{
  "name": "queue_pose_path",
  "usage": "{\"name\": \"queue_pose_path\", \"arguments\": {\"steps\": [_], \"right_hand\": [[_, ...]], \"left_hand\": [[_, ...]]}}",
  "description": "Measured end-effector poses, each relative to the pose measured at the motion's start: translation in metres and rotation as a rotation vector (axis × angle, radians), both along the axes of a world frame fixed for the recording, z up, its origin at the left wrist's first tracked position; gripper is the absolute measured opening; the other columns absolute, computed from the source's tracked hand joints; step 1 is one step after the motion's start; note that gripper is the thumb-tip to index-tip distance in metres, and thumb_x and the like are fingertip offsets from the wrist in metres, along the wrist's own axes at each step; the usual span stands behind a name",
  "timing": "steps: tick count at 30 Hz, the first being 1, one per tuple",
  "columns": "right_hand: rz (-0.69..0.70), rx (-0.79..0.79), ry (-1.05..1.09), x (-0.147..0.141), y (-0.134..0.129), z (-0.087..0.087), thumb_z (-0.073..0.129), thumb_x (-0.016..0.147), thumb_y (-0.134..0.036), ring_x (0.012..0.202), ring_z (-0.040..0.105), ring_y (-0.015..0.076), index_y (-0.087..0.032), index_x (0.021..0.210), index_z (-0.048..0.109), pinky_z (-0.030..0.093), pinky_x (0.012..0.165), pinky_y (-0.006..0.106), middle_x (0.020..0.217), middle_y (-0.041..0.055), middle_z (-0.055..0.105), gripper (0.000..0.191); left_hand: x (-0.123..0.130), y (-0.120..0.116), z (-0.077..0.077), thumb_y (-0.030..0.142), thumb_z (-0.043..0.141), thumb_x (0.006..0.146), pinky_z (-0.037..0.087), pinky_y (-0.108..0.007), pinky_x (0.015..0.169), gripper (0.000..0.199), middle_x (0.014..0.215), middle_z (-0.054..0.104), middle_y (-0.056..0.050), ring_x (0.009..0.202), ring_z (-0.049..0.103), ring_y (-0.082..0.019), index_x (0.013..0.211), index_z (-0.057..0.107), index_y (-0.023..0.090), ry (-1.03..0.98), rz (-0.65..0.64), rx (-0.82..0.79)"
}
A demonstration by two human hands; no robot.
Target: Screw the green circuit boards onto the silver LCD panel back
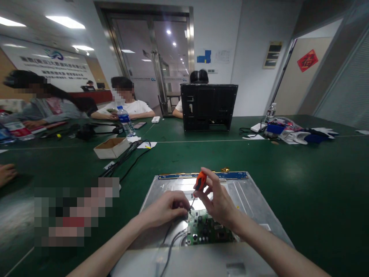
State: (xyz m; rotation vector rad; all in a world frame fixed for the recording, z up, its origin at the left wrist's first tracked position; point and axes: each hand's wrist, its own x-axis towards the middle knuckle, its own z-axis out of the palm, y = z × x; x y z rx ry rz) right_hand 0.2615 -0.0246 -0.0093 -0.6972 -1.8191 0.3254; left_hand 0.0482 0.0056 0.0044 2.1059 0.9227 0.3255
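My right hand [219,200] is closed around the orange and black handle of a small screwdriver [200,181]. The shaft slants down to the upper left edge of a green circuit board [203,231]. Close by the tip, the fingers of my left hand [170,206] are curled together; whatever they pinch, if anything, is hidden. The board lies on the silvery metal back of a flat display panel [259,204]. Along the panel's far edge runs a narrow blue circuit strip [173,176]. A dark cable [170,250] runs from the board's left side toward me.
Across the green table [317,181] stands a black monitor housing [210,107]. A white box [112,148], black cables [127,154] and a water bottle [124,121] are at left. Gloves and bags [296,134] lie far right. Several people sit around; another person's hand [7,174] shows at left.
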Motion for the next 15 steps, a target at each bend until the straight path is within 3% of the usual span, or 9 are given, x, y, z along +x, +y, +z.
{"name": "queue_pose_path", "arguments": {"steps": [8,15], "right_hand": [[0.022,0.013,-0.075,0.0,0.006,0.003,0.057,0.095,-0.009,0.069,0.064,0.0165,-0.032,0.155,0.017,0.054,0.054,0.025,0.093,0.0019,0.065,0.076],[0.064,-0.019,-0.231,-0.002,0.012,0.024,0.058,0.093,-0.01,0.062,0.058,0.0142,-0.03,0.149,0.019,0.049,0.055,0.026,0.088,-0.0014,0.062,0.072]], "left_hand": [[0.006,-0.002,-0.006,0.021,0.064,0.086,0.046,-0.028,0.072,0.009,0.081,0.067,-0.001,0.079,0.06,-0.019,0.083,0.072,0.019,-0.007,0.025,0.036],[0.006,-0.004,-0.006,0.021,0.061,0.084,0.043,-0.028,0.069,0.006,0.078,0.062,0.001,0.073,0.056,-0.018,0.079,0.063,0.018,-0.066,0.027,0.029]]}}
